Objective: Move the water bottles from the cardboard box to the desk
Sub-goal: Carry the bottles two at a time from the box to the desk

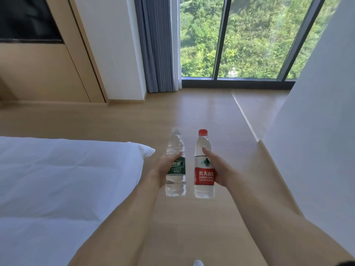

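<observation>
Here both hands, left hand and right hand, hold green-label bottle and red-label bottle upright, caps up.

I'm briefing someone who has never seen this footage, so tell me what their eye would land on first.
First come the two water bottles held upright side by side at centre: the green-label bottle in the left hand and the red-label bottle, with its red cap, in the right hand. Next is the big window full of green trees at upper right, then the white bed at left.
</observation>
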`<state>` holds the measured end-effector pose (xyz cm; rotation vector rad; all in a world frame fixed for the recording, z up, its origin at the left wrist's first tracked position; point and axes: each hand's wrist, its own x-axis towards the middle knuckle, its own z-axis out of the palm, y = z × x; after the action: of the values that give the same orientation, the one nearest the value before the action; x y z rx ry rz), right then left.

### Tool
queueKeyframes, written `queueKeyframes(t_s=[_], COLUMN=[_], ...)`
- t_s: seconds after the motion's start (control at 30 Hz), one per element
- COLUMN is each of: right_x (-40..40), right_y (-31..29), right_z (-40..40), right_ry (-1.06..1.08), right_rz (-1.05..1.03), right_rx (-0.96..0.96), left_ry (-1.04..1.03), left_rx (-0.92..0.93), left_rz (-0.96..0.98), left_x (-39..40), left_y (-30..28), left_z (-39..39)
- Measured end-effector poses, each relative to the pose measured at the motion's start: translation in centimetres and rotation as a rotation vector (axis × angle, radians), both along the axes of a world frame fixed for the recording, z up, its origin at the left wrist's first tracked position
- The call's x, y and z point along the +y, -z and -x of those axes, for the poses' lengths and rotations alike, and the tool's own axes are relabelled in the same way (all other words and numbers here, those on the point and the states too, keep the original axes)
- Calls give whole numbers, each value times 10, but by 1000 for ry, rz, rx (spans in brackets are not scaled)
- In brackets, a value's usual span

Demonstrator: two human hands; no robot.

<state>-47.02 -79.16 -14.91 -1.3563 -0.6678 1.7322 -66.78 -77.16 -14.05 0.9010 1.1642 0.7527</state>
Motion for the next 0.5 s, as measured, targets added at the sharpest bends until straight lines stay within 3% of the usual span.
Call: queueKeyframes(t_s=[0.5], right_x=[170], right_y=[-4], right_z=[-79], right_ry=[-115], right_rz=[-30], right_rx=[46], left_ry=[-72], left_rx=[-116], left_rz=[68], left_x=[155], left_y=[-9], left_z=[-66])
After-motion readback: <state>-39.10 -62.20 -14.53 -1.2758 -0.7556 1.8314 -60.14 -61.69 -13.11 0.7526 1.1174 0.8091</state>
